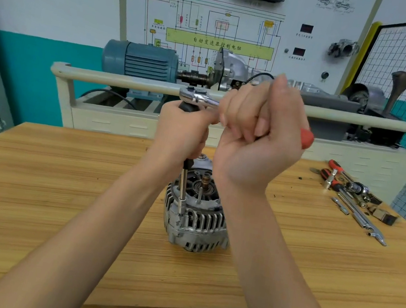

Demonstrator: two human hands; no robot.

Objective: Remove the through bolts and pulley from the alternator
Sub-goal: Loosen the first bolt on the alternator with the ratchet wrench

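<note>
Hands (258,136) grip ratchet (197,97) over alternator (194,221)

Ratchet handle (305,138) mostly hidden inside right hand (258,136); extension (182,190) top hidden by left hand (181,131).

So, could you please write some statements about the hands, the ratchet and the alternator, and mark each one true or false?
1. The alternator stands on the wooden table. True.
2. The right hand grips the ratchet handle. True.
3. The left hand lies flat on the table. False: it holds the extension bar below the ratchet head.
4. The spare tools lie left of the alternator. False: they lie to its right.
</note>
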